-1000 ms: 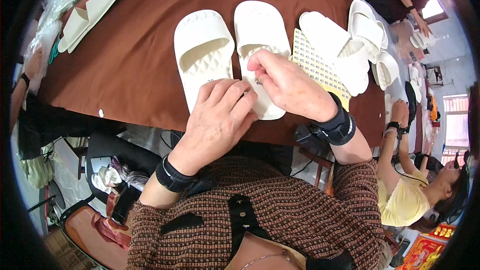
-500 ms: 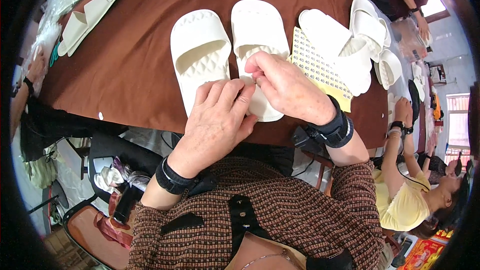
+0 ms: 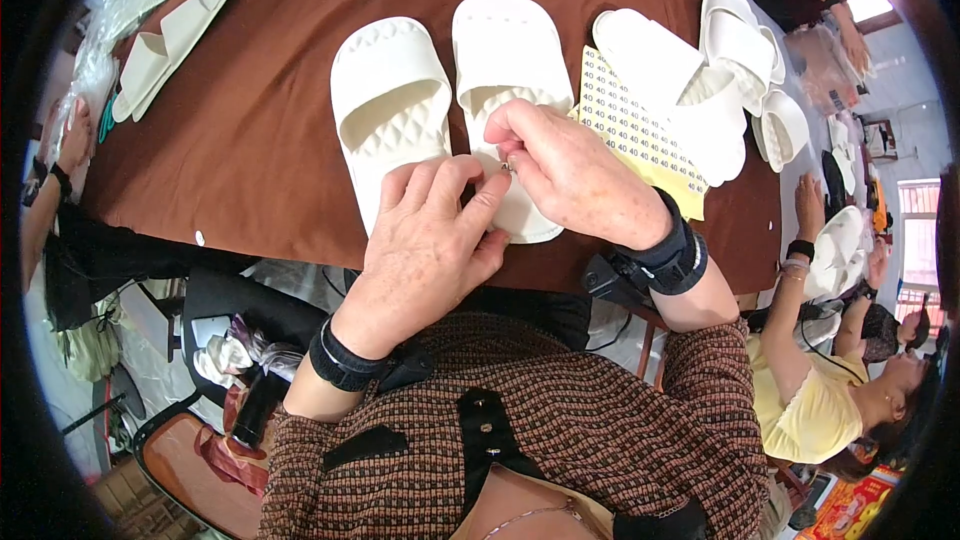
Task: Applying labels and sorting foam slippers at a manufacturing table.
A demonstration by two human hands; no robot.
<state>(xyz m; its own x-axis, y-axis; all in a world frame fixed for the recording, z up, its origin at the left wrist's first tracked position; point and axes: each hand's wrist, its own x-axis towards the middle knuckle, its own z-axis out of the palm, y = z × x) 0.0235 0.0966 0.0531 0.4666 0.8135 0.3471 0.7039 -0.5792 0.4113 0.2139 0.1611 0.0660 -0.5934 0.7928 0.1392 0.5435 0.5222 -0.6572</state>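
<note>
A pair of white slippers lies side by side before me, the left slipper and the right slipper, toes pointing away. My left hand rests over the heel ends, its fingers loosely bent and apart, the index finger reaching toward the right slipper's footbed. Above that footbed my right hand is closed in a pinch, with what looks like a small sticker at its fingertips. Beside my right hand lies a yellow-backed sheet of printed stickers, partly under another white slipper.
More white slippers are grouped on the brown cloth at the right. Another pair stands far left, near clear plastic wrapping. A co-worker in yellow sits at the right; other people's hands show at both edges.
The pair of slippers has shifted slightly left and away from me. My hands keep nearly the same pose. At the right, the co-worker's hands have moved apart, and white slippers now show beside them.
</note>
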